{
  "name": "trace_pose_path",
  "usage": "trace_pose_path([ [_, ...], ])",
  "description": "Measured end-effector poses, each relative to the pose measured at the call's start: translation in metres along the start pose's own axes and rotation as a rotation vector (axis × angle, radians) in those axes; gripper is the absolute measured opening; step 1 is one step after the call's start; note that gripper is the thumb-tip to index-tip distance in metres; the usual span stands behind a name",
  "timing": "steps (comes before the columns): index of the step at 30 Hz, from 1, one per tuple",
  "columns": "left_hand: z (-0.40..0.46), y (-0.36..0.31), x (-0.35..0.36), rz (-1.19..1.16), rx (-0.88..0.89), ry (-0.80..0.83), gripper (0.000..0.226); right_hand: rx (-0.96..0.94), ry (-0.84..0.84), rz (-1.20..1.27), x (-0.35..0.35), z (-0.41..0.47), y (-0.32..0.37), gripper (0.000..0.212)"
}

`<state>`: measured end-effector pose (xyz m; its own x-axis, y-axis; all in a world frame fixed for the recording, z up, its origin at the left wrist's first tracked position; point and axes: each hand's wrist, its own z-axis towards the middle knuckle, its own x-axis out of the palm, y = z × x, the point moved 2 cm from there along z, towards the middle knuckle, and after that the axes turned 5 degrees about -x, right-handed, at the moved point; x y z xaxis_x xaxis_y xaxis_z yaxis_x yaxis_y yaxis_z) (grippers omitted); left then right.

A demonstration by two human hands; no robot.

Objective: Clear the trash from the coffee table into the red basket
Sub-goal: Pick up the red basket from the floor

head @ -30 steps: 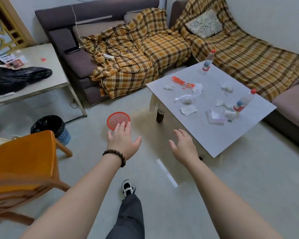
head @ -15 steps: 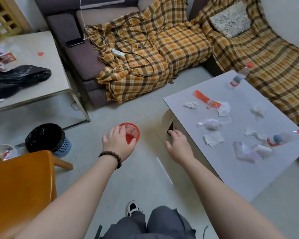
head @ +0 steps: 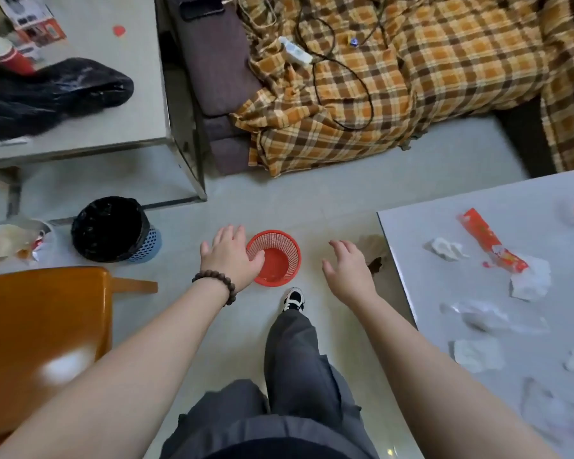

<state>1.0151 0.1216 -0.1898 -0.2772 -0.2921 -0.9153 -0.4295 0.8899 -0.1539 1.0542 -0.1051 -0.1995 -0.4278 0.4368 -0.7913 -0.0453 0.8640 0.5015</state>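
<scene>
Red basket [head: 274, 258] sits upright on the floor, mouth facing up, looks empty; round tapered tub, so no real long axis across, only its vertical one. It's just off the near-left corner of the tabletop [head: 411, 233], between both hands and right in front of a shoe [head: 293, 299].

Left hand [head: 230, 256] overlaps the basket's left rim, fingers spread and fairly straight. Whether it touches the rim or hovers above it, I can't tell; no closed grip on it either way. Right hand [head: 348, 270] is off to the basket's right, apart from it, fingers loosely curled, holding nothing.

Step in hand, as I judge it: getting hold of the basket so trash can go in. To do it well, pinch the rim with thumb outside and fingers inside, lift straight so the mouth stays level, and bring it beside the tabletop edge (the mesh wall looks light, likely to tip if pushed sideways).

On the tabletop, none of it collected yet: a red wrapper [head: 489, 241] lying diagonally with its long axis running far-left to near-right, crumpled tissues [head: 446, 248], clear plastic scraps [head: 494, 318].

Further out: black-lined bin [head: 113, 228] to the left, orange chair [head: 40, 329], plaid blanket [head: 395, 94] on the sofa.
</scene>
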Motion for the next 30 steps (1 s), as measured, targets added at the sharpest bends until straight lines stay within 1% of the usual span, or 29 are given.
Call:
trace_pose_path([
  [5,0.070,-0.004,0.017,-0.007,-0.074,0.060,0.070,-0.044,0.133,-0.031,0.023,0.076,-0.009,0.045],
  [9,0.114,0.004,0.052,-0.026,-0.124,0.119,0.069,0.007,0.259,-0.017,0.065,0.120,-0.024,0.044],
  [13,0.155,0.016,0.110,-0.017,-0.116,0.169,0.059,0.083,0.346,0.013,0.122,0.156,-0.050,0.046],
  [17,0.200,0.026,0.190,-0.047,-0.124,0.242,0.051,0.230,0.355,0.051,0.184,0.193,-0.091,0.046],
  [22,0.247,0.042,0.298,-0.110,-0.239,0.329,0.061,0.356,0.381,0.103,0.265,0.238,-0.145,0.051],
  [25,0.264,0.055,0.353,-0.165,-0.363,0.399,0.078,0.409,0.382,0.153,0.308,0.263,-0.172,0.068],
  [27,0.272,0.065,0.382,-0.225,-0.482,0.470,0.091,0.454,0.405,0.174,0.329,0.273,-0.184,0.083],
  [28,0.274,0.070,0.394,-0.267,-0.538,0.508,0.096,0.479,0.408,0.197,0.338,0.277,-0.189,0.087],
  [30,0.278,0.075,0.411,-0.373,-0.594,0.570,0.095,0.538,0.387,0.302,0.351,0.280,-0.194,0.088],
])
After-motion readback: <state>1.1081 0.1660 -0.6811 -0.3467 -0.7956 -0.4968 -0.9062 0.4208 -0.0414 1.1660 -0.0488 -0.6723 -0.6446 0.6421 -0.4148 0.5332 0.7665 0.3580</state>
